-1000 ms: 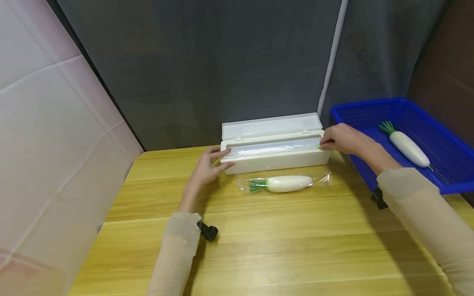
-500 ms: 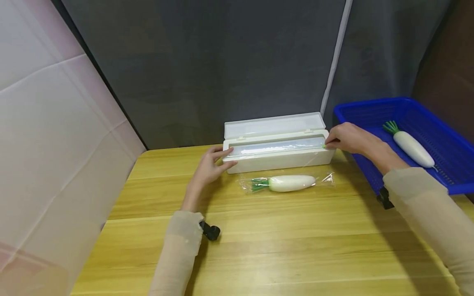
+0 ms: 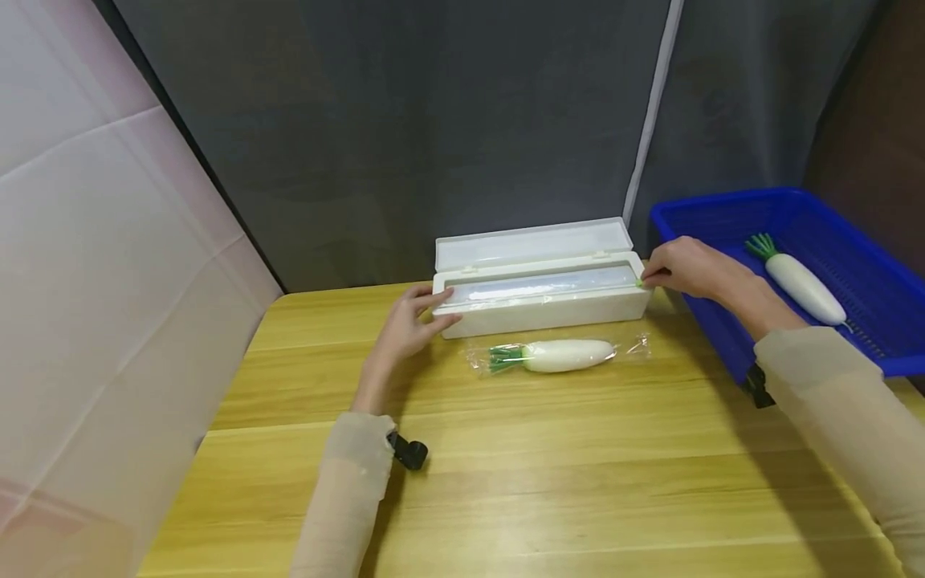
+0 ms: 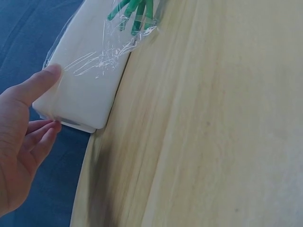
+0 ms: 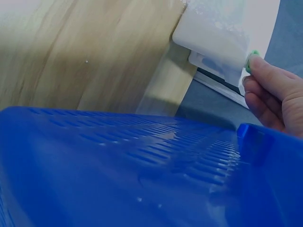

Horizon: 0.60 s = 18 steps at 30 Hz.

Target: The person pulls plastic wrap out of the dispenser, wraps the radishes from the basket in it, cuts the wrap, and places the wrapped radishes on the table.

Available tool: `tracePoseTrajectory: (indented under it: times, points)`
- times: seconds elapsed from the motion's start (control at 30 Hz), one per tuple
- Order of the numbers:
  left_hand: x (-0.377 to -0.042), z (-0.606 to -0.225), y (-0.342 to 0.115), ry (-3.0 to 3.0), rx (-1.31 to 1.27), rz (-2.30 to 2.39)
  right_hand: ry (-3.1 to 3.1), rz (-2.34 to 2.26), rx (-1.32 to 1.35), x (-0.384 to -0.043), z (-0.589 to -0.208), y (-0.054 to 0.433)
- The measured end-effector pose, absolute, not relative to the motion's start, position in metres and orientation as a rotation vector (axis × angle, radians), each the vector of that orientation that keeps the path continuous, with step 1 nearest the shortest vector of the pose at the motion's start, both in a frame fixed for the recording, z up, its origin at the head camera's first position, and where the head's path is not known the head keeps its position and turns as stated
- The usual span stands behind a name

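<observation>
A white cling film dispenser stands at the table's back edge with its lid tipped back. My left hand holds its left end, thumb on the front wall and fingers at the upper edge; in the left wrist view, the thumb presses film against the box. At the right end, my right hand pinches a small green cutter slider between thumb and fingers. A white radish with green stems lies before the dispenser, wrapped in clear film that extends past both ends.
To the right stands a blue plastic basket, close under my right forearm, with another white radish lying in it. A grey curtain hangs behind the wooden table; pale fabric hangs at the left.
My right hand has moved slightly right along the dispenser with the green slider, up to the box's right end. The left hand keeps its hold, and the wrapped radish stays in place.
</observation>
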State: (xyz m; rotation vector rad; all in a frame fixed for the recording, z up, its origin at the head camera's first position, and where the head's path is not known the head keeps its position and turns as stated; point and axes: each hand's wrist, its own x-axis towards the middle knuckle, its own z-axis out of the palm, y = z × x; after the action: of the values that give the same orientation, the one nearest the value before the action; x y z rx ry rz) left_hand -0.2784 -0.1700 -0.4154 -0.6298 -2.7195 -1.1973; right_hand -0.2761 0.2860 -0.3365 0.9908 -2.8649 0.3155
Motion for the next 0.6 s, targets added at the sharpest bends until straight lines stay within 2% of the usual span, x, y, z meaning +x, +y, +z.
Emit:
tracePoseTrajectory:
  times: [0.6]
  points:
    - [-0.268,-0.411,-0.166,-2.776,-0.603,-1.165,-2.896,0.403,0.838,-0.265,-0.342,0.285]
